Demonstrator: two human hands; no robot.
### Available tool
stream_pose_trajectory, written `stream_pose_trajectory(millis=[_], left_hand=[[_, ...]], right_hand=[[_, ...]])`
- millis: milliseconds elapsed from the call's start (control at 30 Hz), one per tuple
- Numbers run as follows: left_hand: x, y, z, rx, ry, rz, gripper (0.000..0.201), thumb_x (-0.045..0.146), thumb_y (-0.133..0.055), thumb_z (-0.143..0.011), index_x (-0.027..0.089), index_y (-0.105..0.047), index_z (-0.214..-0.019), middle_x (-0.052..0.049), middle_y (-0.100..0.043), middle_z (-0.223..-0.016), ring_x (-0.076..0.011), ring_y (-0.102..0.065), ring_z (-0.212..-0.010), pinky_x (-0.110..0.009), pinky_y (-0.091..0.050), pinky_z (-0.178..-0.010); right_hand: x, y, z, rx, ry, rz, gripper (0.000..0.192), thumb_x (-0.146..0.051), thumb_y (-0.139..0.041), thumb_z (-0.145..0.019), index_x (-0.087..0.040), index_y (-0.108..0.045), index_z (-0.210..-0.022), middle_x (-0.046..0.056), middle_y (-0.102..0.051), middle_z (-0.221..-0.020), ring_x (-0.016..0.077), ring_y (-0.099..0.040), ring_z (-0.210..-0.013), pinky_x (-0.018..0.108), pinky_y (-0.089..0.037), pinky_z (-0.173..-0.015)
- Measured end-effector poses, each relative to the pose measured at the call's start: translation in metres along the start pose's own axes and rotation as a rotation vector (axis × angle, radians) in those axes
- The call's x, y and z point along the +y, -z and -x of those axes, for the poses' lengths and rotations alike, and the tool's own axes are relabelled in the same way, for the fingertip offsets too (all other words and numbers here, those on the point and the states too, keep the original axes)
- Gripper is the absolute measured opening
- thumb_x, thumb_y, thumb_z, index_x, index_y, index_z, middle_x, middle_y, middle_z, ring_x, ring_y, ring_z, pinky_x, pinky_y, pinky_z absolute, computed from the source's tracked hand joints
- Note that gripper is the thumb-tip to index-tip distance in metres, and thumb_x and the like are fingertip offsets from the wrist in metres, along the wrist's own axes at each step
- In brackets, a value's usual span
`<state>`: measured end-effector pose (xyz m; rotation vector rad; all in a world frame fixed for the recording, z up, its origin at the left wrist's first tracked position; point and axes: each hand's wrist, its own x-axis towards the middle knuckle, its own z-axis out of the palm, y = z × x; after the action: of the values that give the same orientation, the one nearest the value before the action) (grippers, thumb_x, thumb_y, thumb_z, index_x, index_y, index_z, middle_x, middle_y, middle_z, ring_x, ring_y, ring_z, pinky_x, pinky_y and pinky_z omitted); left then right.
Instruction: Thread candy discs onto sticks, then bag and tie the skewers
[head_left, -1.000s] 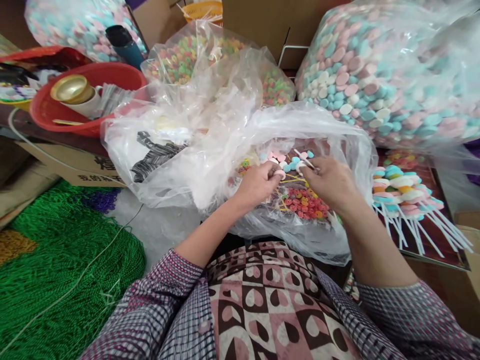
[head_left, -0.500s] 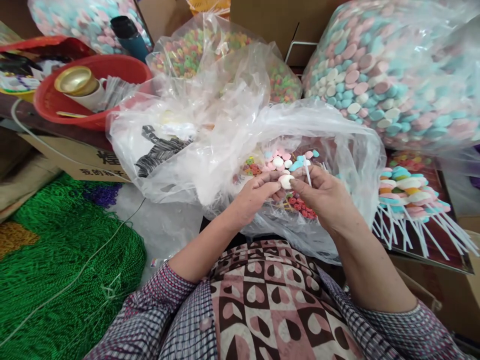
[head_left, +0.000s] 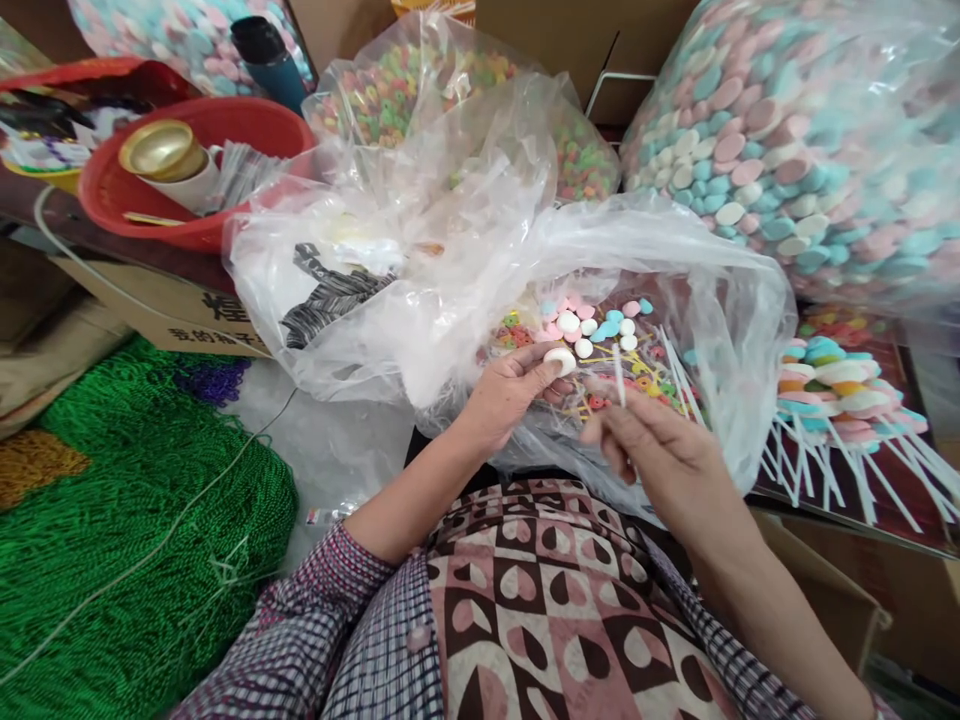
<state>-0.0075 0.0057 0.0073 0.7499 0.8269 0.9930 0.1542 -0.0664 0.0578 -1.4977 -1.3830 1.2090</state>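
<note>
Between the thumb and fingers of my left hand (head_left: 517, 390) is a white round marshmallow (head_left: 559, 362), held over the open plastic bag (head_left: 712, 270). My right hand (head_left: 660, 440) is closed on a white stick (head_left: 618, 372) that points upward, a short way right of the marshmallow and apart from it. Below and beyond my hands, loose pink, white and blue marshmallows (head_left: 570, 322) lie with red, green and yellow ring-shaped gummies (head_left: 651, 384). More white sticks (head_left: 679, 375) lean at the bag's right side.
Finished-looking marshmallow skewers (head_left: 832, 390) are piled at the right. A big bag of marshmallows (head_left: 825, 150) stands behind them, and a bag of gummy rings (head_left: 405, 95) at the back. A red basin (head_left: 105, 200) sits back left, above green cords (head_left: 150, 540).
My right hand has drawn back from the marshmallow, down and to the right, its stick now upright. My left hand keeps the marshmallow. The view has shifted slightly.
</note>
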Motion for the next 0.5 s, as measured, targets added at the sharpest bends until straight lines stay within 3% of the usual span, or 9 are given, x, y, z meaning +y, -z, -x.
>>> stream_pose_trajectory(millis=[100, 200, 333, 500], left_hand=[[-0.0059, 0.0020, -0.0007, 0.001, 0.005, 0.017, 0.051, 0.043, -0.082, -0.069, 0.016, -0.069, -0.111, -0.005, -0.073, -0.094, -0.0140, -0.067, -0.076, -0.029, -0.053, -0.069], [-0.0099, 0.0030, -0.0013, -0.017, -0.003, 0.000, 0.050, 0.043, -0.081, -0.071, 0.016, -0.070, -0.111, -0.005, -0.073, -0.094, -0.0153, -0.068, -0.080, -0.031, -0.054, -0.073], [-0.0097, 0.0027, -0.0001, -0.059, -0.031, -0.086, 0.046, 0.045, -0.078, -0.074, 0.016, -0.072, -0.109, -0.004, -0.074, -0.089, -0.0145, -0.066, -0.080, -0.031, -0.055, -0.076], [-0.0062, 0.0019, 0.0076, -0.013, -0.161, -0.377, 0.035, 0.038, -0.070, -0.083, 0.020, -0.073, -0.113, -0.005, -0.076, -0.108, -0.0178, -0.068, -0.096, -0.034, -0.054, -0.091]], right_hand=[[0.0002, -0.0038, 0.0042, -0.118, -0.005, 0.180, 0.031, -0.042, -0.049, -0.097, -0.022, -0.071, -0.103, -0.003, -0.060, -0.056, 0.0109, -0.045, -0.041, 0.025, -0.037, -0.044], [-0.0023, -0.0057, 0.0003, -0.130, 0.051, 0.315, 0.029, -0.037, -0.047, -0.096, -0.021, -0.070, -0.100, -0.004, -0.054, -0.046, 0.0129, -0.046, -0.039, 0.026, -0.039, -0.047], [-0.0053, -0.0047, -0.0038, -0.110, 0.094, 0.400, 0.029, -0.034, -0.044, -0.094, -0.021, -0.070, -0.095, -0.004, -0.050, -0.044, 0.0145, -0.047, -0.042, 0.027, -0.041, -0.051], [-0.0045, -0.0024, -0.0014, -0.103, 0.051, 0.380, 0.027, -0.037, -0.046, -0.093, -0.022, -0.065, -0.081, -0.004, -0.047, -0.048, 0.0129, -0.042, -0.042, 0.026, -0.037, -0.047]])
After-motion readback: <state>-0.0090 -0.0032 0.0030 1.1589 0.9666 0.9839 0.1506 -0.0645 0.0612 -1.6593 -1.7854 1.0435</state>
